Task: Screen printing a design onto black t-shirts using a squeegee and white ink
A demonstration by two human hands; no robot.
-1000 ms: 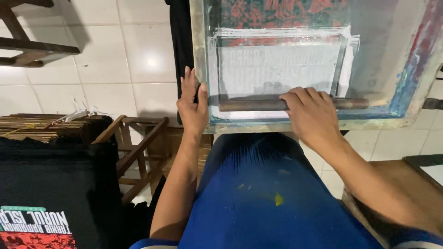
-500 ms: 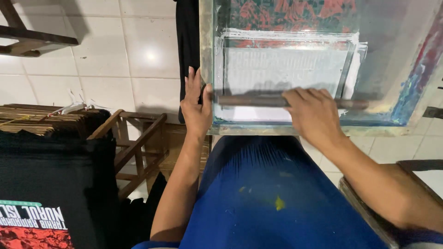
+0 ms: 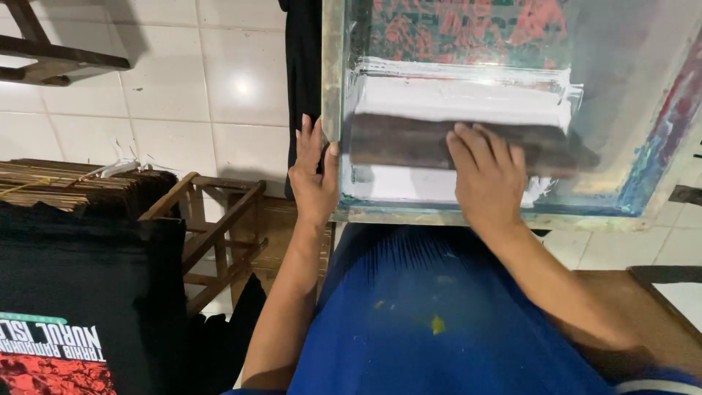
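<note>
Squeegee [image 3: 468, 146] | stiff wooden bar, likely ink-slick; best held mid-handle | right hand [image 3: 488, 175] curled over it | left hand [image 3: 313, 179] flat, fingers together, bracing frame [image 3: 333, 88]

The printing screen [image 3: 512, 110] runs out of view at the top and right edges, so its far and right frame sides cannot be seen. The right hand [image 3: 486, 175] covers the middle of the dark squeegee [image 3: 409, 143], whose blurred right end has no clear outline. The black garment [image 3: 301, 66] under the screen is mostly hidden by the frame. At the near left, the stacked black shirt [image 3: 80, 292] is cut off by the bottom edge. Both forearms leave the picture at the bottom.
</note>
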